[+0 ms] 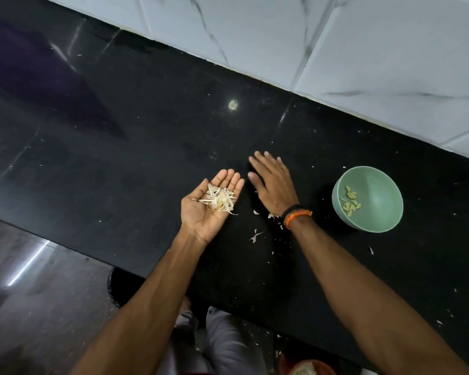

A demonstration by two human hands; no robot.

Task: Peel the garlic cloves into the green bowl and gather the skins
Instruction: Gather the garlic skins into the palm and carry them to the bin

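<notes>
Pale green bowl (367, 198) at right, holding yellowish peeled cloves (350, 202). Off-white, papery skins (219, 199) at centre. Glossy black countertop (119, 131) (flecked with white scraps). White wall tiles (363, 50), grey-veined, upper right. Black-and-orange wristband (296, 215).

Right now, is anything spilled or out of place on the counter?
Yes. Loose skin scraps lie scattered on the black counter near the right hand, outside the pile of skins in the left hand.
</notes>
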